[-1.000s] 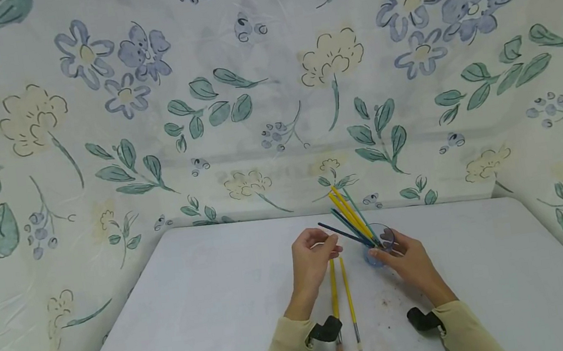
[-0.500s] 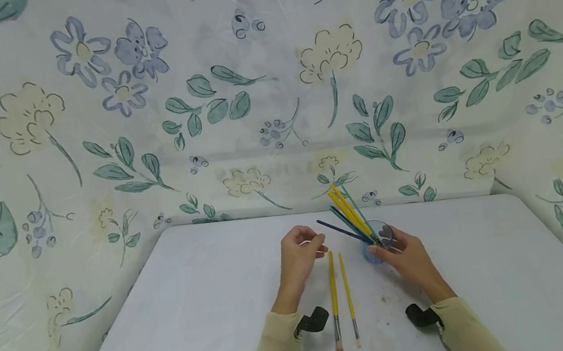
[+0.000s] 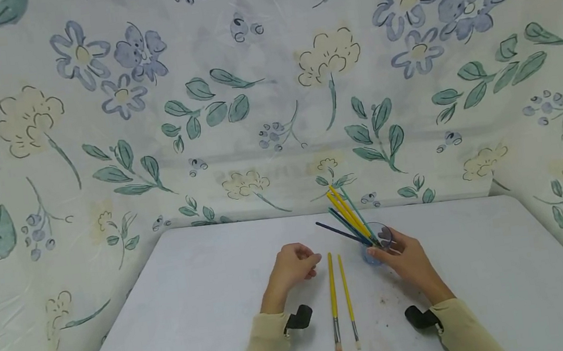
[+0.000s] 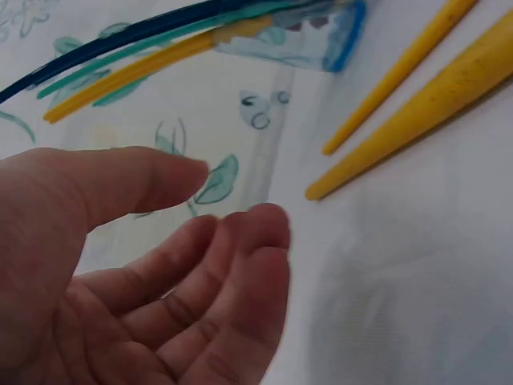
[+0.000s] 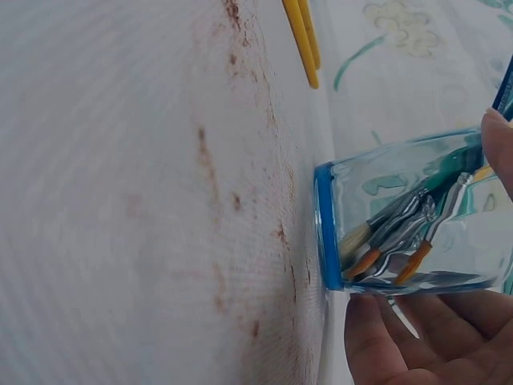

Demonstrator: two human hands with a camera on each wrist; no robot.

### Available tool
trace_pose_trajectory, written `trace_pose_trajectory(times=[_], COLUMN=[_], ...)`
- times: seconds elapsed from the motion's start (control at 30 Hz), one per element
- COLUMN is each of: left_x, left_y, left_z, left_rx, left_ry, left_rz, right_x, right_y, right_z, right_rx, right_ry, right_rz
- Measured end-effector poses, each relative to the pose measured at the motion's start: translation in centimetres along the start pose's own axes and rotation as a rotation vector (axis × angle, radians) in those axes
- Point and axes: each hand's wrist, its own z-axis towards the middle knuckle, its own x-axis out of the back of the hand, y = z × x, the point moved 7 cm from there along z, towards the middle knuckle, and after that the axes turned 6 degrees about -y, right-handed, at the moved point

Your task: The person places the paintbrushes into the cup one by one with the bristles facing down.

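My right hand [image 3: 404, 259] grips a clear glass [image 5: 327, 233] with a blue base, standing on the table. Several paintbrushes lean in it, bristles down, their yellow, teal and dark blue [image 3: 337, 231] handles fanning out to the left. Two yellow paintbrushes lie side by side before the glass, a thicker one [image 3: 332, 287] and a thinner one [image 3: 347, 291], bristles toward me. Left of these, my left hand [image 3: 291, 266] hovers with loosely bent fingers and holds nothing; in the left wrist view, a gap shows between thumb and fingertips.
The white table [image 3: 193, 317] has brownish smudges [image 5: 204, 148] on its surface near the glass. Behind it hangs a flower-patterned sheet [image 3: 277, 99], which also covers both sides. Each wrist wears a black camera mount [image 3: 422, 317].
My left hand has moved left and toward me, away from the glass, uncovering the tops of the two lying brushes. The right hand keeps its grip on the glass.
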Motion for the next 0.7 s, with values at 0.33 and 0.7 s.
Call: trace_pose_trajectory(times=[0.33, 0.7], left_x=[-2.0, -3.6], left_y=[-0.3, 0.0], left_z=[-0.7, -0.6], left_rx=[0.092, 0.096], left_ry=[-0.060, -0.035], left_rz=[0.182, 0.301], right_x=[0.0, 0.0], right_y=[-0.2, -0.2], right_z=[-0.1, -0.1], right_rx=[0.000, 0.013], right_ry=[0.000, 0.007], right_rz=[0.009, 0.013])
